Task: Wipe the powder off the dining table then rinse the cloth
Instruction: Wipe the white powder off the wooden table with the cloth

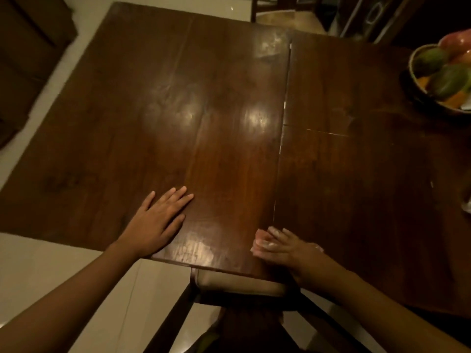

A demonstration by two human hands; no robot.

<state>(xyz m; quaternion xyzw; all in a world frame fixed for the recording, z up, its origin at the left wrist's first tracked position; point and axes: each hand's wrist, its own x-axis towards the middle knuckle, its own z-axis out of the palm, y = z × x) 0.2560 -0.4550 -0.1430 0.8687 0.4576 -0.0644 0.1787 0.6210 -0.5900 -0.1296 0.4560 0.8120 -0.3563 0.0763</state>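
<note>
Tabletop (229, 149), cloth (260, 242) under right hand (283, 247)

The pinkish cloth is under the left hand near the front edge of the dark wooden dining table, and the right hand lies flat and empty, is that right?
Not quite: the hands are swapped. The head view shows the pinkish cloth under the right hand near the front edge of the dark wooden dining table, while the left hand lies flat and empty.
</note>
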